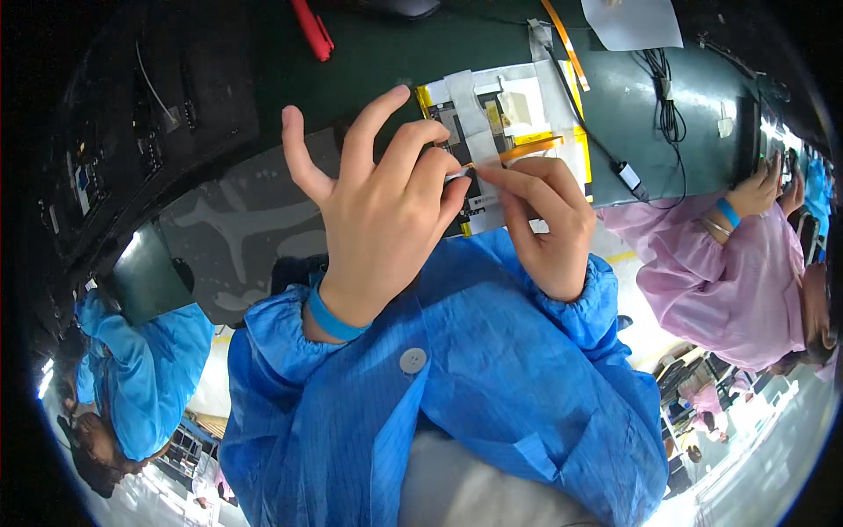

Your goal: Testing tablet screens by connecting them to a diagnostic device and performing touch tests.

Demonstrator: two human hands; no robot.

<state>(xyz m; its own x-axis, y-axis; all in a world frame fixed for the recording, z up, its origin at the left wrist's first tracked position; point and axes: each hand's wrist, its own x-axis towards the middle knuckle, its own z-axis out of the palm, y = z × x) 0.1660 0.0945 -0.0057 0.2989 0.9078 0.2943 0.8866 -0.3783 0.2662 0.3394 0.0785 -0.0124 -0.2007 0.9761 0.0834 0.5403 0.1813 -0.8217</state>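
An opened flat electronic device (527, 112), with a dark circuit board, white areas, yellow edge tape and pale tape strips, lies on the bench in front of me. Over its middle runs an orange flat cable (531, 147). My left hand (382, 206) pinches thumb and index finger on a small whitish piece at the cable's left end, too small to name; its other fingers are raised and spread. My right hand (553, 220) is closed, with bent fingers bringing their tips to the same cable end. The exact contact between the fingertips is partly hidden.
A red pen-like tool (313, 31) lies at the far edge. Right of the device are a black cable with a connector (629, 176), a bundled black cord (666, 101) and white paper (634, 22). Dark mat (263, 220) at left. Co-workers sit on both sides.
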